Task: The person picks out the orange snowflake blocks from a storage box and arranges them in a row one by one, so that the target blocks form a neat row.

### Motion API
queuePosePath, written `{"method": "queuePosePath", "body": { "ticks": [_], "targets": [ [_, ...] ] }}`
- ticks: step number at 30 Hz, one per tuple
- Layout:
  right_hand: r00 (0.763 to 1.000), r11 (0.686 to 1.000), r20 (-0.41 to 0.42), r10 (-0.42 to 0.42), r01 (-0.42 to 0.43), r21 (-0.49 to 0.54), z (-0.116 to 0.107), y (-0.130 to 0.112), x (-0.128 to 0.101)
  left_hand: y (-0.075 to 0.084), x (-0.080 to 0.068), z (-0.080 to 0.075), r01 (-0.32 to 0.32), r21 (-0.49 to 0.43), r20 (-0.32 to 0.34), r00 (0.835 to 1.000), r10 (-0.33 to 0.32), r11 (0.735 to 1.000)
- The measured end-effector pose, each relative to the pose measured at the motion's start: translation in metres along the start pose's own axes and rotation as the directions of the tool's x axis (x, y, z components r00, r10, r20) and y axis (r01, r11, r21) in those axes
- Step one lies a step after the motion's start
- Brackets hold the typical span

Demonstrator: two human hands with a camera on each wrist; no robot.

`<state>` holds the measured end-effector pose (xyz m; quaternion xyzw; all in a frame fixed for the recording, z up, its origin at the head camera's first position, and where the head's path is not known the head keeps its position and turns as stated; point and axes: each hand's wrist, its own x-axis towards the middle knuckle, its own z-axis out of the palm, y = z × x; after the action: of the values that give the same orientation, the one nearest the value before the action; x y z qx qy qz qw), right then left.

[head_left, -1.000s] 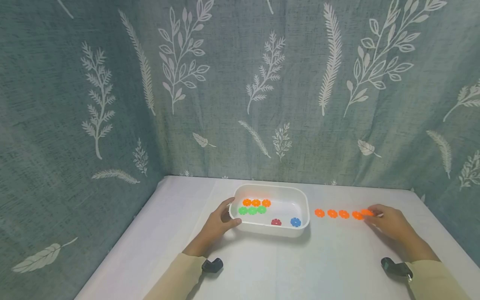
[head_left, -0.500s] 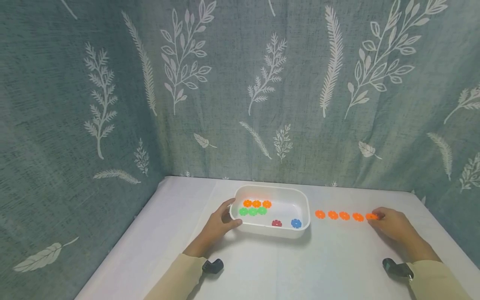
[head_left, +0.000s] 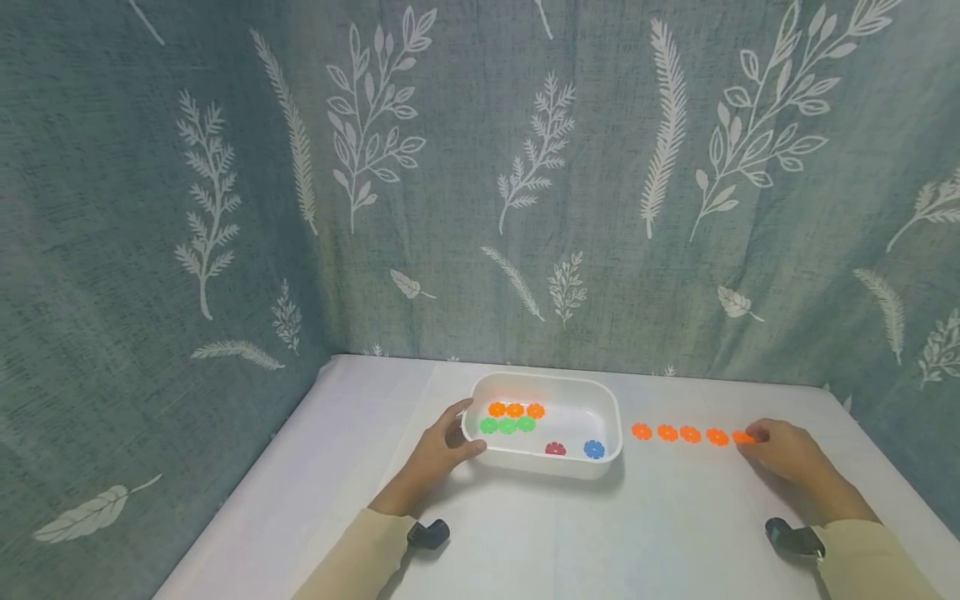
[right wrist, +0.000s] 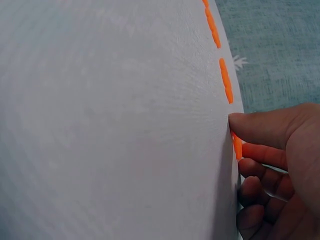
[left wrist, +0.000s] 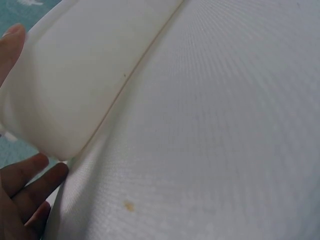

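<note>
Orange disc (head_left: pixel 742 437), last in the row on the table (head_left: pixel 525 533), sits pinched under the right hand (head_left: pixel 783 450); the left hand (head_left: pixel 435 450) grips the white tray (head_left: pixel 611 417) by its near end.

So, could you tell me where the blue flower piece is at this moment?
In the head view, the blue piece lies inside the white tub, at its near right corner, just right of the red piece.

White rectangular plastic tray (head_left: pixel 543 463) sits mid-surface on the white cloth-covered surface (head_left: pixel 525 542). My left hand (head_left: pixel 435 450) is at its left end. In the tray: orange flower-shaped plastic discs (head_left: pixel 514 410) behind green flower-shaped discs (head_left: pixel 507 426); red disc (head_left: pixel 555 448) and blue disc (head_left: pixel 594 449) to the right, nearer me. Right of the tray, a row of orange discs (head_left: pixel 678 433) runs to my right hand (head_left: pixel 783 450), my fingers (right wrist: pixel 250 127) at its rightmost disc (head_left: pixel 742 437).
</note>
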<state>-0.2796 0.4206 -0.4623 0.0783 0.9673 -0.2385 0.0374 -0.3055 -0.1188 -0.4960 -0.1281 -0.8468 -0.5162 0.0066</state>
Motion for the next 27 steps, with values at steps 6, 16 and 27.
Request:
{"method": "queuePosePath", "body": {
  "ticks": [6,16,27],
  "targets": [
    [1.0,1.0,0.016,0.002,-0.002,-0.002,-0.003,0.002,0.0,0.001,0.001,0.001,-0.002,-0.009,0.001,1.0,0.002,1.0],
    [1.0,1.0,0.027,-0.01,0.01,-0.01,-0.008,-0.003,0.0,0.003,0.001,-0.002,-0.01,-0.025,-0.001,1.0,0.01,1.0],
    [0.987,0.987,-0.02,-0.158,0.158,0.002,-0.01,-0.033,-0.007,0.004,-0.001,0.0,0.019,-0.009,0.006,1.0,-0.019,1.0]
  ]
}}
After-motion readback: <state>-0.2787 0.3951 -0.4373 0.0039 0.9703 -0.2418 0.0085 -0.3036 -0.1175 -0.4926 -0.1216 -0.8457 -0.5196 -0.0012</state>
